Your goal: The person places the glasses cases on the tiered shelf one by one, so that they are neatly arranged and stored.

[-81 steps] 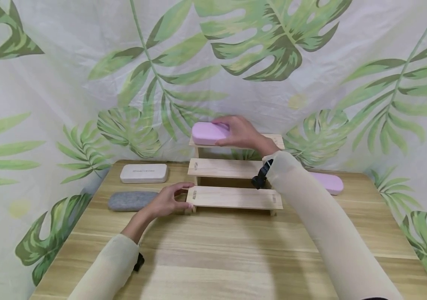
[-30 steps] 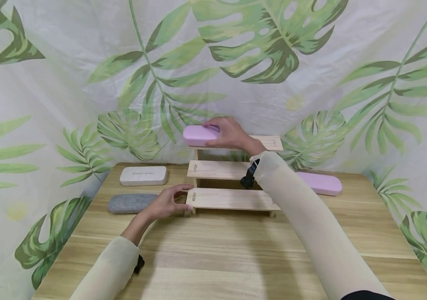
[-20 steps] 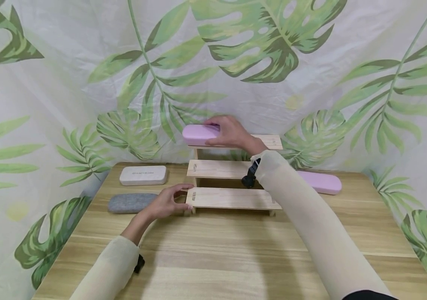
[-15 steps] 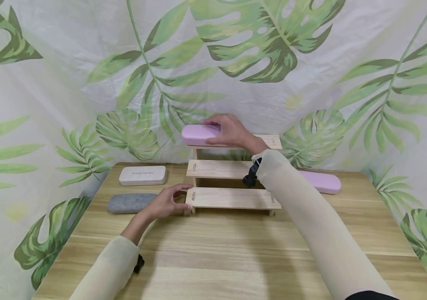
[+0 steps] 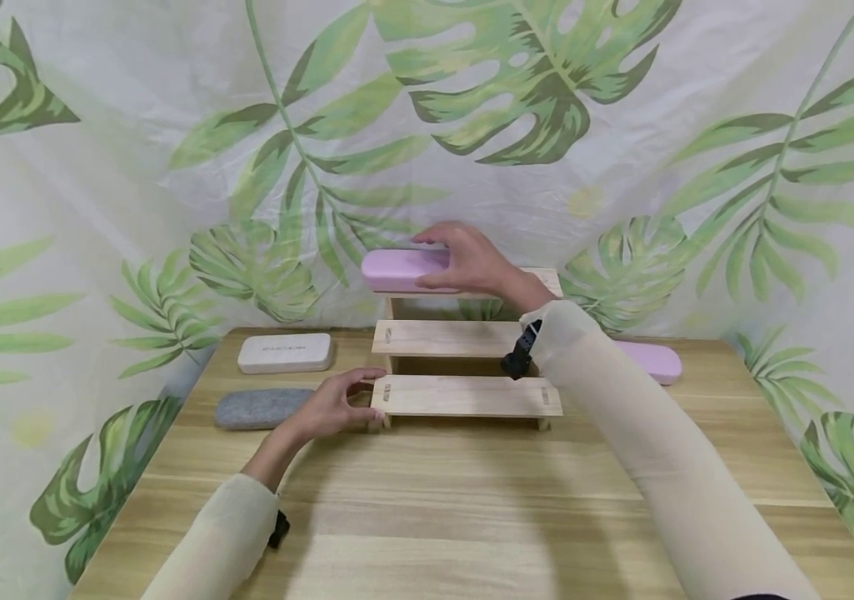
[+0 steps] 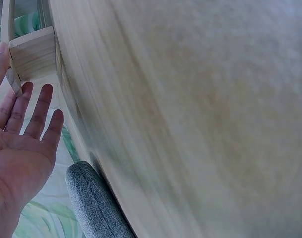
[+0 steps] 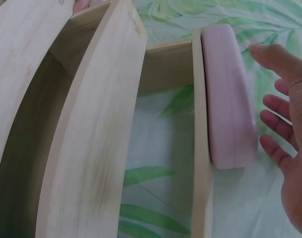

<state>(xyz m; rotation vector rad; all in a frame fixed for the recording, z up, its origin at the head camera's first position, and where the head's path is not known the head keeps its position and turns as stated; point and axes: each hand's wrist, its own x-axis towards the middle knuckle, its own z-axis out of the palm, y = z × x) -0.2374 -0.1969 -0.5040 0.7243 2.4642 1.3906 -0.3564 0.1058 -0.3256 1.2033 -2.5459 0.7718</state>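
Note:
A three-tier wooden rack [image 5: 466,395] stands at the middle back of the table. My left hand [image 5: 337,403] holds the left end of its lowest board, thumb at the front corner and fingertips at the back one. In the left wrist view, the other fingers of this hand spread out beside the board's end. A pink glasses case [image 5: 397,268] lies on the top board at its left end. My right hand [image 7: 294,104] is beside that case, fingers and thumb spread; a gap shows between them and the case in the right wrist view.
Left of the rack lie a white case [image 5: 286,353] with printed lettering and, nearer, a grey fabric case [image 5: 257,409]. Another pink case [image 5: 651,362] lies to the right, partly behind my right sleeve. A leaf-patterned cloth [image 5: 516,192] hangs behind the table [image 5: 427,517].
The pink case shifted left along the top board, then stayed there. My right hand has let go of it and drawn off a little to the right. The left hand has stayed on the rack.

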